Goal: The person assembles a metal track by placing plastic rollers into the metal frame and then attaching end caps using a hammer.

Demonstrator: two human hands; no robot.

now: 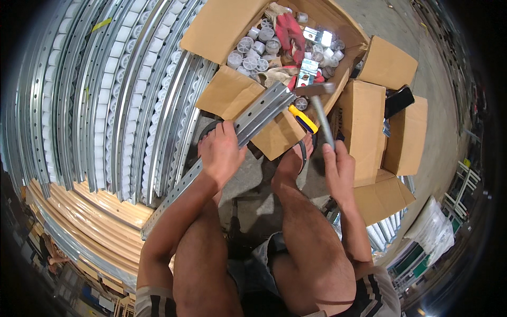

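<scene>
My left hand [222, 150] is wrapped round a long perforated metal rail [257, 115], which slants from the lower left up to the open cardboard box [219, 29]. In my right hand [340, 166] is a hammer [323, 122], its head close to the rail's far end; whether they touch I cannot tell. Beside that end lies a yellow-handled screwdriver [303, 119] over a box flap. Inside the box are several white plastic wheels [260, 47], red-and-white work gloves [289, 33] and shiny metal brackets [307, 72].
Rows of metal roller rails [124, 79] with white wheels fill the left side, above tan tubes [90, 216]. At right stands a second open cardboard box [364, 121] with a black phone-like object [399, 102] on it. Clear plastic wrapping [432, 230] lies farther right.
</scene>
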